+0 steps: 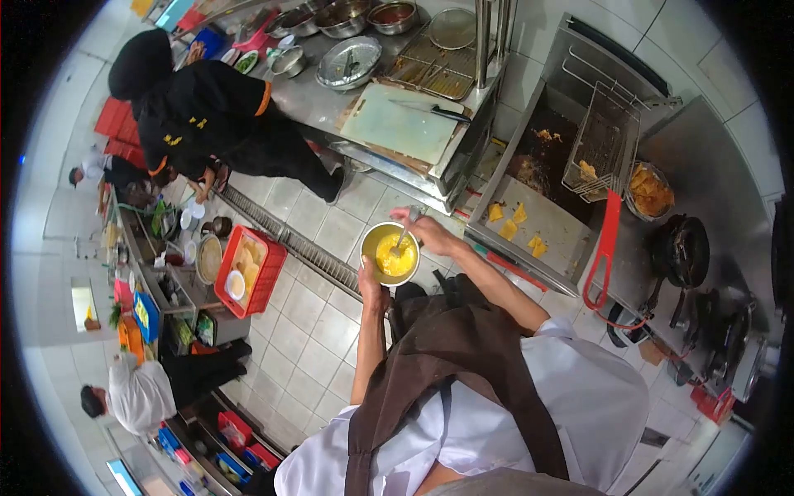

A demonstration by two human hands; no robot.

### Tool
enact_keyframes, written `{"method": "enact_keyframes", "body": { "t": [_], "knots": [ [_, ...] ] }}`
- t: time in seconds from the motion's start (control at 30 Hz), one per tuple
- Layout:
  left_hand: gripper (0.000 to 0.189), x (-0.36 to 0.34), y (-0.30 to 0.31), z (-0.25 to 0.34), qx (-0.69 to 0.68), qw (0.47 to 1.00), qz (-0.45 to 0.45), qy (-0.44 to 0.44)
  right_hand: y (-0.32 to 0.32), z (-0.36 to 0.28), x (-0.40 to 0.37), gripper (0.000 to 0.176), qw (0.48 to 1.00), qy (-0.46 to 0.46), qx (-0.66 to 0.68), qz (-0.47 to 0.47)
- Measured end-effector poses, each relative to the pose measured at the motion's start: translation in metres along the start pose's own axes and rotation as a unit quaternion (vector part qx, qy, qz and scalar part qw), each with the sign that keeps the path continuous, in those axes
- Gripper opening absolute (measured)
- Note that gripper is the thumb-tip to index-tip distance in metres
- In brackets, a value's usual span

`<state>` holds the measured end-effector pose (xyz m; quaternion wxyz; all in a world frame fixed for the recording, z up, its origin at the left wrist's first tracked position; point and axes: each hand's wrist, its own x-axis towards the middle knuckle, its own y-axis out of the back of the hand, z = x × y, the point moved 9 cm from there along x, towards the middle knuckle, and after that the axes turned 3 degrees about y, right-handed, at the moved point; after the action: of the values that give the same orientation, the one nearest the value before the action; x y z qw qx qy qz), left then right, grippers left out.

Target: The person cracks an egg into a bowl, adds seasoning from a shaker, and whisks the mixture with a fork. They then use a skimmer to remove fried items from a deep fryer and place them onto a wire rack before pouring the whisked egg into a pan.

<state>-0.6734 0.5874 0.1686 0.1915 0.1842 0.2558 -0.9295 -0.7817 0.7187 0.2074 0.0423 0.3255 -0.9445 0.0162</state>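
Observation:
My left hand (371, 283) is wrapped around the near left side of a metal bowl (366, 245), keeping it up in front of the apron. Yellow liquid that looks like beaten egg (395, 258) covers the bowl's bottom. Over the far right rim, my right hand (426, 231) is closed on the handle of a metal utensil (402, 240). Its lower end dips into the egg, so its exact kind is hidden.
To the right stands a deep fryer (538, 223) with fried pieces on its tray. A wire basket (602, 140) with a red handle rests above it. Ahead, a steel table (331, 124) carries a cutting board (405, 120) and knife (451, 113). Several people work at left near a red crate (252, 310).

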Motion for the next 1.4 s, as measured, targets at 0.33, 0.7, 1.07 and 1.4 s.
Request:
{"method": "enact_keyframes", "body": {
  "t": [0.33,0.7,1.07,1.4],
  "knots": [
    [0.049,0.148,0.025,0.085,0.035,0.996,-0.076,0.039,0.177,0.081,0.216,0.048,0.913,-0.107,0.153,0.362],
    [0.054,0.233,0.059,0.168,0.083,0.992,-0.077,0.062,0.287,0.161,0.387,0.023,0.69,-0.066,0.505,0.514],
    [0.05,0.291,0.039,0.176,0.117,0.977,-0.162,0.073,0.208,0.062,0.236,0.01,0.772,0.012,0.442,0.456],
    [0.049,0.28,-0.025,0.159,0.126,0.963,-0.21,0.109,0.056,0.003,-0.081,0.007,0.755,-0.199,0.255,0.57]
  ]
}}
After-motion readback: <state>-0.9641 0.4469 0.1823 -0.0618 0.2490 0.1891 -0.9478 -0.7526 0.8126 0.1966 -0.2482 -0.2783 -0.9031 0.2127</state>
